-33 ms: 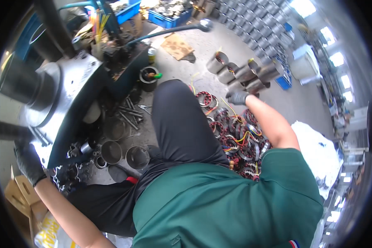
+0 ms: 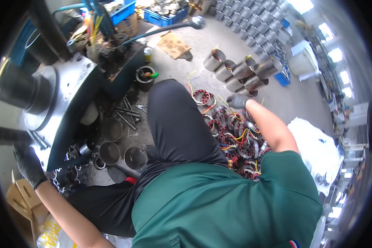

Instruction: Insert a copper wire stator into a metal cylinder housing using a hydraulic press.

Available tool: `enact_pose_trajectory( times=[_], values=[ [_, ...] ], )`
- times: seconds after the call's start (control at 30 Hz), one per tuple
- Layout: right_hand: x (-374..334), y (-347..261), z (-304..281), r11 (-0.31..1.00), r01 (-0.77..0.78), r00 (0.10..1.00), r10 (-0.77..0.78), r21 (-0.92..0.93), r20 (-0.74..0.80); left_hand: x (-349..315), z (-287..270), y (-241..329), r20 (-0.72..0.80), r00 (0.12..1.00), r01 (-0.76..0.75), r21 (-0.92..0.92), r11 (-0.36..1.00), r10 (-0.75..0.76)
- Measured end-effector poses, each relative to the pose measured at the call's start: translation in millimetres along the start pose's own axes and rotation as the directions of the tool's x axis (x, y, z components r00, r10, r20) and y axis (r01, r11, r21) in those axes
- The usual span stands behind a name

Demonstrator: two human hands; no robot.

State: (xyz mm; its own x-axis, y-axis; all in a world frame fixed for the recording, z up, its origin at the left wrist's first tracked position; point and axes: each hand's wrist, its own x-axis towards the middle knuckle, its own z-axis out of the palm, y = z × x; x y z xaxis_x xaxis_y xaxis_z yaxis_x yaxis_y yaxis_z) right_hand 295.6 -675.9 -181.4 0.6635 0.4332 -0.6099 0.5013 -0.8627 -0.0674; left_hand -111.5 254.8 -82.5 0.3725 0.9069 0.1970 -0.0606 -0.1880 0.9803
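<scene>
My left hand (image 2: 30,166), in a dark grey glove, is beside the near corner of a steel machine table (image 2: 72,76). Its fingertips come up to a dark horizontal bar (image 2: 6,135), and their grip is hidden. On the table stands a dark metal cylinder (image 2: 14,87). My right hand (image 2: 238,101), gloved alike, hovers at the far side of a pile of wound motor stators (image 2: 239,132) with red, yellow and blue wires. Its fingers are curled; what they hold, if anything, does not show. Just beyond it, several open metal sleeves (image 2: 225,71) lie grouped on the floor.
Loose metal rods (image 2: 128,117) and open rings (image 2: 135,158) lie beneath the table. A long lever with a ball end (image 2: 197,22) reaches over the floor. Blue crates (image 2: 165,16) and stacked metal cylinders (image 2: 252,25) stand farther back. A white sack (image 2: 314,153) is at right.
The whole view has shifted slightly. My right hand has drawn a little away from the metal sleeves, toward the stator pile. My left hand stays by the table corner.
</scene>
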Motion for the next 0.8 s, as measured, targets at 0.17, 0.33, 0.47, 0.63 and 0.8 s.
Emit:
enact_pose_trajectory(
  times=[0.17,0.33,0.47,0.63,0.8],
  values=[
    [-92,20,120,0.892,-0.391,0.896,0.425,0.226,-0.129,-49,52,23,0.495,0.859,0.352,-0.389,0.851,-0.129],
    [-144,23,160,0.555,-0.714,0.481,0.832,0.427,-0.276,-97,106,32,0.352,0.931,0.169,-0.192,0.967,-0.093],
    [-160,37,173,0.503,-0.770,0.384,0.856,0.392,-0.345,-111,121,25,0.383,0.923,0.092,-0.110,0.990,-0.043],
    [-153,61,175,0.556,-0.780,0.497,0.830,0.289,-0.254,-117,121,15,0.420,0.896,0.178,-0.038,0.983,-0.146],
    [-128,98,180,0.530,-0.731,0.579,0.815,0.430,-0.021,-134,132,6,0.566,0.823,0.064,-0.018,0.998,-0.043]
  ],
)
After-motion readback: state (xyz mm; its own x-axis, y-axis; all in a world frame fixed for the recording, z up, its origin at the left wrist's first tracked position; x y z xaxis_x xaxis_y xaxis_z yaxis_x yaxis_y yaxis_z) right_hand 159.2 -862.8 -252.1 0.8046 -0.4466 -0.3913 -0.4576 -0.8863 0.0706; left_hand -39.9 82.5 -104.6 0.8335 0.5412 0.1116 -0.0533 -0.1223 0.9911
